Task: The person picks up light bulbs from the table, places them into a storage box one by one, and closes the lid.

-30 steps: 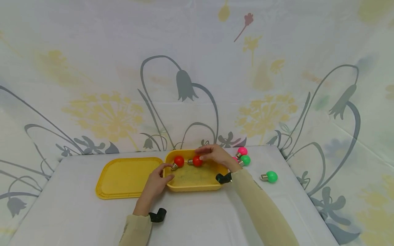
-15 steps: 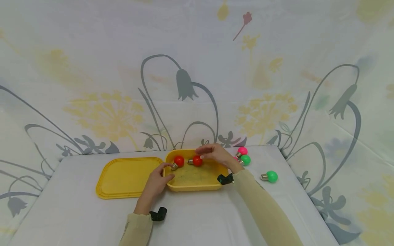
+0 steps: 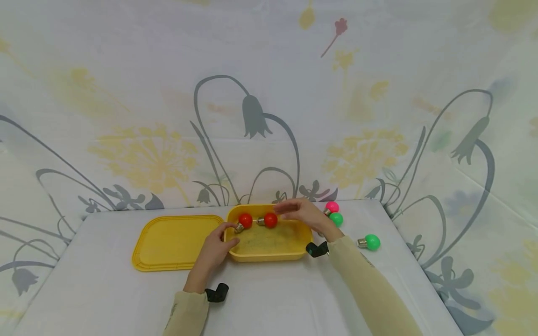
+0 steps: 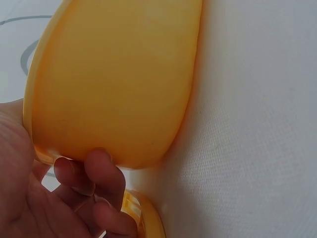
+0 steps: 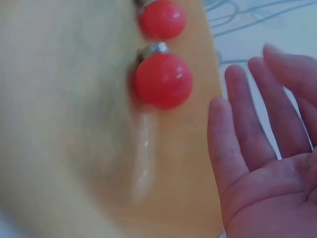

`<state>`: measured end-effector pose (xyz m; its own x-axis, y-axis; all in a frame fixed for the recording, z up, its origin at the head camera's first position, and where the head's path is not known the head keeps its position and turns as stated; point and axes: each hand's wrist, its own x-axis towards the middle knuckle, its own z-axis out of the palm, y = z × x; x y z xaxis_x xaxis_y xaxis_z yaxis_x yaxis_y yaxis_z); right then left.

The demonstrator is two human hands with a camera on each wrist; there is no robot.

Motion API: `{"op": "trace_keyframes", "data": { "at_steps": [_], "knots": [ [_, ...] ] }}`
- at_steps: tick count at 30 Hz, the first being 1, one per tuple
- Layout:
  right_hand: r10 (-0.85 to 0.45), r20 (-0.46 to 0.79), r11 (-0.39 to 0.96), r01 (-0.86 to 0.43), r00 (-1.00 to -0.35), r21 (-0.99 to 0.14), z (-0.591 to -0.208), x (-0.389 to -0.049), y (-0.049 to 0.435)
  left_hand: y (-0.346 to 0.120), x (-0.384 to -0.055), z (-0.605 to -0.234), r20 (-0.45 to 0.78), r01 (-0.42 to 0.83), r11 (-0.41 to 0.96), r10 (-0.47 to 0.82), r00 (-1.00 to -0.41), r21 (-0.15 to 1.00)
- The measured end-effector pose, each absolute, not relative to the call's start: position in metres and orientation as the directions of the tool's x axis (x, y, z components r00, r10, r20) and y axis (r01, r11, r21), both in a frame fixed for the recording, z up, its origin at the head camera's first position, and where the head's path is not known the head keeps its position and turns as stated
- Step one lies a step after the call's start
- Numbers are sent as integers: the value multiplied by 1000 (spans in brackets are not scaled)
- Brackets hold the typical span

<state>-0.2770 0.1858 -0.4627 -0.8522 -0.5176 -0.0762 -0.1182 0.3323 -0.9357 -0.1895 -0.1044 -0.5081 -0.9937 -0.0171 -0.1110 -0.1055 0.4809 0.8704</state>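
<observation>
Two red light bulbs with silver screw bases lie inside a shallow yellow tub. My left hand grips the tub at its left side, and in the left wrist view curled fingertips rest against its outer wall. Over the tub's far right rim is my right hand, its fingers extended and holding nothing. The right wrist view shows that hand's palm beside the tub, apart from the nearer red bulb.
A flat yellow lid lies left of the tub on the white-covered table. Right of the tub are a pink bulb and a green bulb, with another green bulb farther right. A patterned cloth stands behind.
My right hand has let go of the right red bulb and shifted slightly right, leaving a gap. The left hand has stayed on the tub.
</observation>
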Motion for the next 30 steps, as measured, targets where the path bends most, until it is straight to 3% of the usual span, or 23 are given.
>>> {"op": "trace_keyframes", "data": {
  "at_steps": [30],
  "knots": [
    [-452, -45, 314, -112, -891, -943, -452, -253, 223, -104, -191, -503, -133, -124, 481, -14, -991, 868]
  ]
}}
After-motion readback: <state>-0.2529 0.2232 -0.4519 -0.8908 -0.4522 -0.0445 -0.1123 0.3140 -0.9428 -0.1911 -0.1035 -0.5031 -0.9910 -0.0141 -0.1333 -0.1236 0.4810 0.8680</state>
